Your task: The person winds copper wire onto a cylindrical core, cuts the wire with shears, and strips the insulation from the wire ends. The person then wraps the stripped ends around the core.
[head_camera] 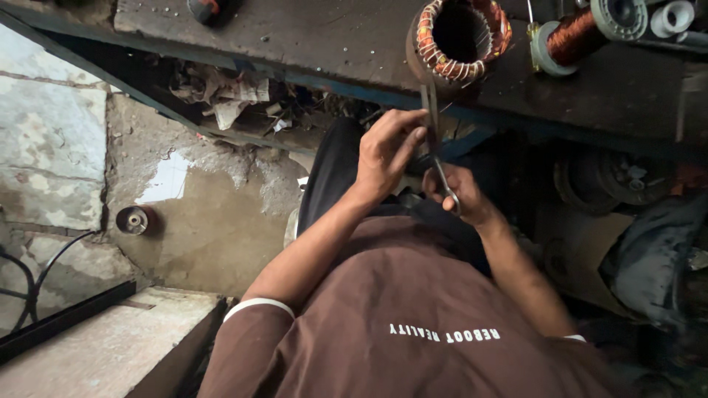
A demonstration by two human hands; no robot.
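My right hand (463, 197) grips the ring handles of a pair of metal scissors (441, 171), whose grey blades point up toward the bench edge. My left hand (385, 151) is just left of it, thumb and forefinger pinched against the blades. I cannot tell whether a thin piece lies between those fingers. Directly above the blade tips, a motor stator (457, 33) with copper windings tied in white cord stands on the dark workbench (317, 37). My brown shirt fills the bottom of the view.
A spool of copper wire (571, 37) and white plastic parts (672, 16) sit at the bench's right. Crumpled paper and scraps (221, 92) lie under the bench. A small round metal part (134, 220) rests on the concrete floor at left, near black cables (44, 276).
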